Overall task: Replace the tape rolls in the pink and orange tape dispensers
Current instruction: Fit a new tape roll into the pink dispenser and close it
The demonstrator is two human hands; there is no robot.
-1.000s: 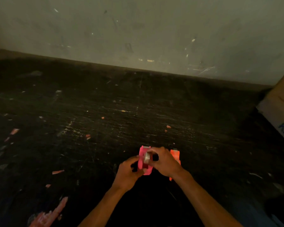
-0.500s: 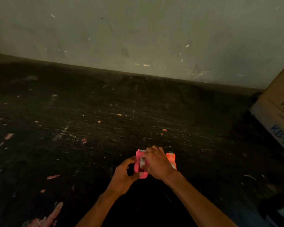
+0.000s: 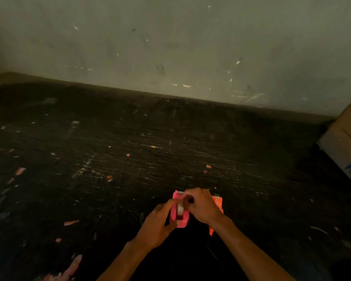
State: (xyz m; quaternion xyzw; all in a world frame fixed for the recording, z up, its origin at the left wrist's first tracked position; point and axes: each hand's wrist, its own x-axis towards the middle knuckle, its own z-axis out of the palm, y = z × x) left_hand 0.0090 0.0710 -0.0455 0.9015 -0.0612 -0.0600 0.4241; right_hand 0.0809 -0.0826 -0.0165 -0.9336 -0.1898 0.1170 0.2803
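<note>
The pink tape dispenser stands on the dark scratched floor near the bottom middle. My left hand grips its left side, thumb along the top edge. A pale tape roll sits upright in the dispenser's slot, and the fingers of my right hand pinch the roll from above. The orange tape dispenser lies just right of the pink one, mostly hidden behind my right hand and wrist; another orange corner shows below the wrist.
A grey scuffed wall rises behind the floor. A cardboard box with blue print leans at the right edge. Small pink and orange scraps are scattered on the floor, with a larger pink smear at the bottom left.
The view has shifted slightly. My left thumb has closed in onto the pink dispenser's top, and my right fingers stay on the roll in the slot.
</note>
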